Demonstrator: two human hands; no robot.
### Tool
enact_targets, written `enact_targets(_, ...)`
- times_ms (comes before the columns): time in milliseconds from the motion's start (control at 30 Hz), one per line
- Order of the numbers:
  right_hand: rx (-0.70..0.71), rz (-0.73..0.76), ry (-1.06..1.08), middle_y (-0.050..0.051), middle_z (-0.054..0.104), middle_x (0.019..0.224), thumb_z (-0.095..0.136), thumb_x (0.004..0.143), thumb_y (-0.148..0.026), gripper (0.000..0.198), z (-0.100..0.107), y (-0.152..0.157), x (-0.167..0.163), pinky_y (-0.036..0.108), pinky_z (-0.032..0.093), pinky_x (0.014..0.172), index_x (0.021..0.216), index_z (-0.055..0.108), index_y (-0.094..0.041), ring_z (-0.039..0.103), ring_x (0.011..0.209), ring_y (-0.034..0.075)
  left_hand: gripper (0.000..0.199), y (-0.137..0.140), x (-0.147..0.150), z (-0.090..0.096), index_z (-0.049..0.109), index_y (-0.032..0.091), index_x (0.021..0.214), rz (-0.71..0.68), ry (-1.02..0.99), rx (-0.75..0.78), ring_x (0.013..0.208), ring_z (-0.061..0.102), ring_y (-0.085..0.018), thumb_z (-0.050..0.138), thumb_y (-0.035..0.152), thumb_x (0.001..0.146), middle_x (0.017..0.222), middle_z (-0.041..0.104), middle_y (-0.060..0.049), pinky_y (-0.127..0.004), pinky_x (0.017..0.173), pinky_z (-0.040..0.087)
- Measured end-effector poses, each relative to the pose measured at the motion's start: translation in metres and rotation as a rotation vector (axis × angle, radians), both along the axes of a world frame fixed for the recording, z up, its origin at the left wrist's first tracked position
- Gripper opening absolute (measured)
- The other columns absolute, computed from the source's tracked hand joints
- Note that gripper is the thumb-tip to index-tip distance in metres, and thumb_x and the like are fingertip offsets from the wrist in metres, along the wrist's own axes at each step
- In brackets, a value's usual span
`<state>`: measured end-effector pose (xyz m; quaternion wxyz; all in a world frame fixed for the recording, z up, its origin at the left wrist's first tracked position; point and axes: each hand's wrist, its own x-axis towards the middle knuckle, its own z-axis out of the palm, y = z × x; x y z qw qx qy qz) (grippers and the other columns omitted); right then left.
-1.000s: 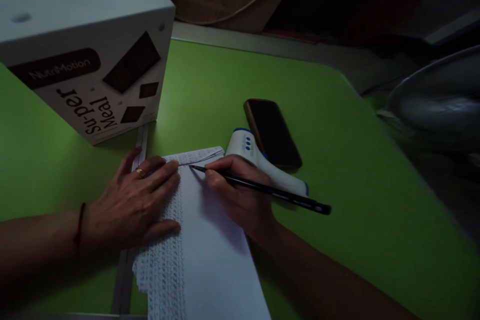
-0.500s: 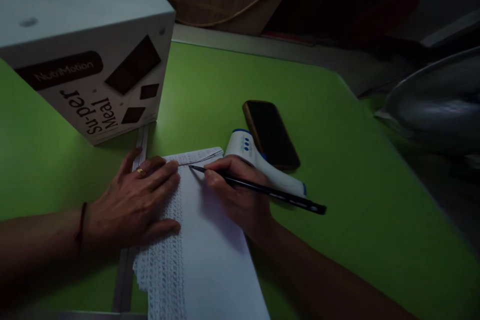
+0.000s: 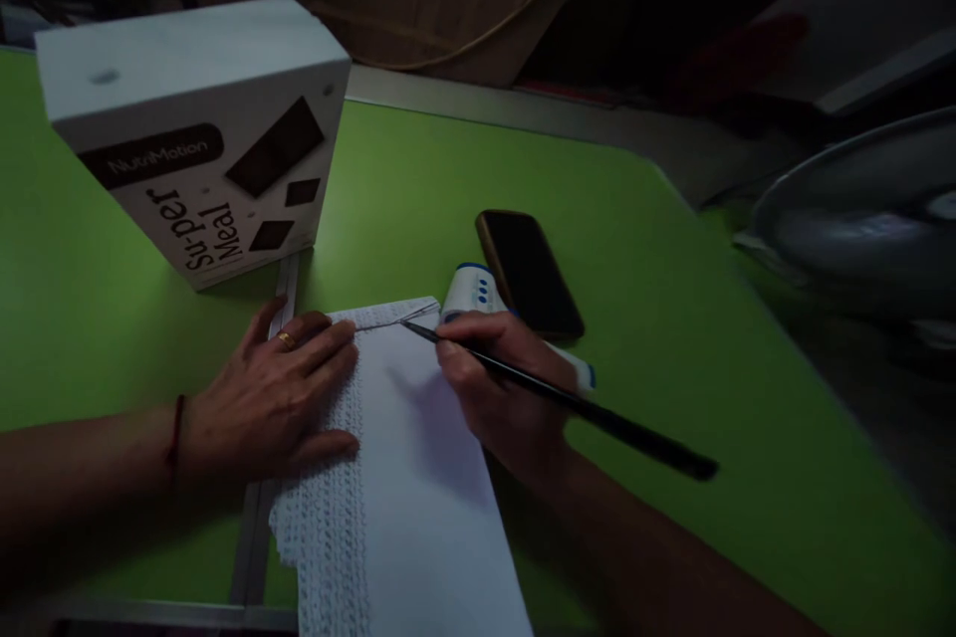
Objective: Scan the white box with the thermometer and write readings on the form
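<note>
My left hand (image 3: 273, 398), with a ring and a dark red wrist cord, lies flat with fingers spread on the left side of a sheet of paper (image 3: 425, 537). Dense rows of small marks cover the paper's left part; the broad right part looks plain white. My right hand (image 3: 512, 383) is closed around a slim black pencil (image 3: 597, 413). Its tip is at the paper's top edge, near a thin dark line or crease. Just behind that hand lies a white and blue handheld thermometer (image 3: 472, 289), partly hidden by the fingers.
A phone (image 3: 534, 274) lies beside the thermometer. A white NutriMotion box (image 3: 201, 60) stands upright at the left on the green table (image 3: 418, 169). A metal seam crosses the tabletop under my left hand. A large round grey object (image 3: 858, 219) stands beyond the right edge.
My right hand has shifted right along the paper's top edge, taking the pencil tip with it. More of the thermometer is now covered. My left hand stays put on the paper; the view tilts slightly.
</note>
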<state>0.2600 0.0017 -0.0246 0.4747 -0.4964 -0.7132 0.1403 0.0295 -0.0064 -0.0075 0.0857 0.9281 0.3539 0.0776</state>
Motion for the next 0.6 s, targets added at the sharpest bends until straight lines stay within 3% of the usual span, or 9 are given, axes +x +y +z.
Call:
enact_targets(167,0.321,0.212,-0.429,0.007,0.07,0.084,0.059,0.09,-0.009,0.018,0.009,0.005,0.015,0.031,0.057,0.066,0.101,0.067,-0.02,0.068,0.075,0.019,0.061,0.002,-0.001,0.0,0.055,0.013,0.135,0.008,0.012,-0.02,0.134,0.047,-0.038,0.061,0.057,0.093,0.146,0.055,-0.016,-0.065,0.118,0.021)
enact_targets(333,0.291,0.296,-0.544,0.01,0.069,0.09,0.056,0.092,-0.009,0.019,0.005,0.009,0.018,0.032,0.058,0.072,0.107,0.066,-0.016,0.068,0.081,0.02,0.062,0.004,-0.002,-0.002,0.055,0.013,0.134,0.005,0.013,-0.028,0.134,0.047,-0.039,0.062,0.058,0.092,0.146,0.054,-0.017,-0.068,0.116,0.021)
enact_targets(433,0.234,0.321,-0.749,0.012,0.069,0.093,0.052,0.093,-0.006,0.023,0.001,0.009,0.018,0.034,0.057,0.071,0.108,0.067,-0.014,0.067,0.083,0.022,0.06,0.006,-0.002,-0.003,0.055,0.013,0.133,0.008,0.016,-0.03,0.135,0.046,-0.039,0.062,0.057,0.092,0.146,0.054,-0.017,-0.068,0.116,0.02)
enact_targets(533,0.188,0.278,-0.971,0.012,0.07,0.092,0.049,0.089,0.002,0.032,0.005,0.005,0.021,0.034,0.053,0.066,0.106,0.069,-0.014,0.065,0.077,0.022,0.062,0.007,-0.002,-0.004,0.054,0.014,0.134,0.007,0.022,-0.029,0.134,0.046,-0.039,0.06,0.059,0.092,0.147,0.053,-0.018,-0.069,0.116,0.02)
enact_targets(600,0.265,0.22,-0.993,0.011,0.07,0.09,0.048,0.089,0.004,0.036,0.013,-0.001,0.026,0.033,0.051,0.063,0.111,0.069,-0.014,0.064,0.074,0.021,0.064,0.008,-0.003,-0.006,0.053,0.014,0.135,0.006,0.02,-0.029,0.135,0.045,-0.04,0.059,0.06,0.092,0.148,0.052,-0.019,-0.069,0.115,0.021)
